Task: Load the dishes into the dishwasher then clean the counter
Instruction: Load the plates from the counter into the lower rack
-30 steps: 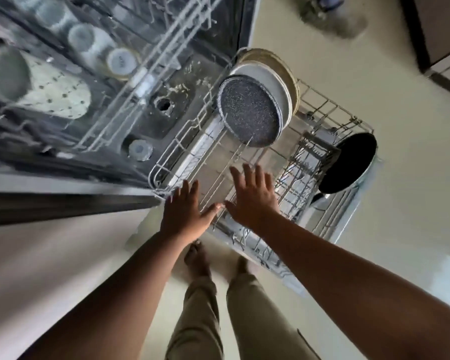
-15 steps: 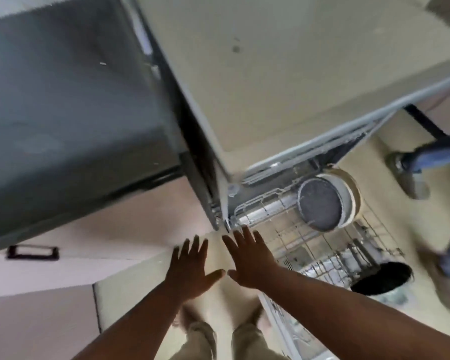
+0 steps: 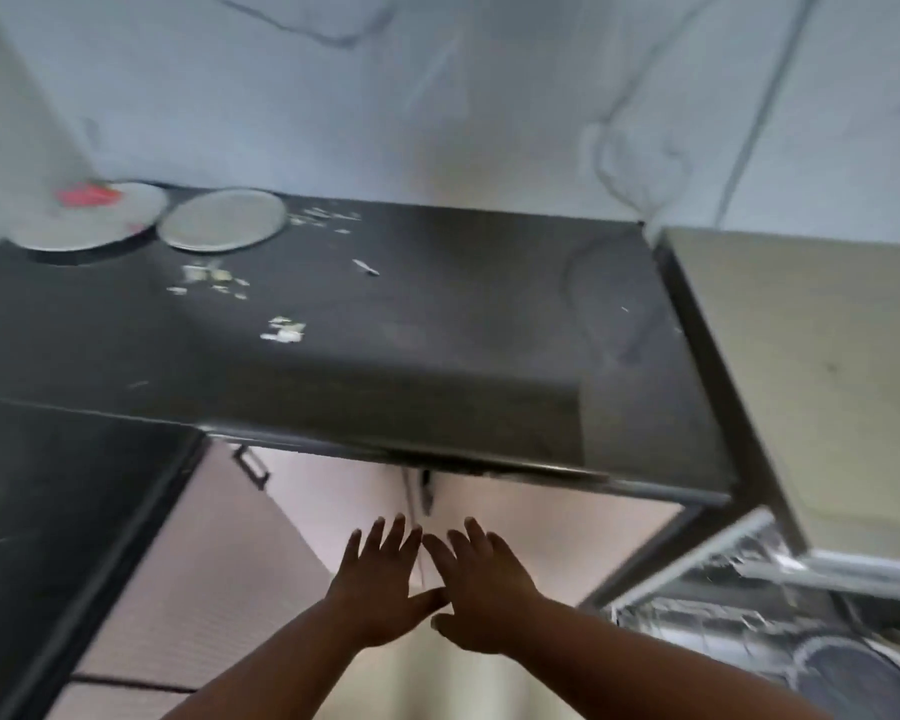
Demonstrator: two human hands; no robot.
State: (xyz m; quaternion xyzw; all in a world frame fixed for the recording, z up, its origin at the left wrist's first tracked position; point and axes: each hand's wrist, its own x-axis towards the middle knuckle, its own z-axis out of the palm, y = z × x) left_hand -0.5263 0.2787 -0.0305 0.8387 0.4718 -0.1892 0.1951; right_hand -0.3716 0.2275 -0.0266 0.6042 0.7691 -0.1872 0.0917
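Here both hands, left (image 3: 380,589) and right (image 3: 481,597), hover empty, grip wide, below the counter (image 3: 437,330) edge.

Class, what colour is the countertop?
Dark grey, nearly black, countertop, littered with pale crumbs; head view.

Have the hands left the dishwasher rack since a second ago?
Yes. The left hand and right hand, both empty and open, are now clear of the rack, left of it, before the counter edge.
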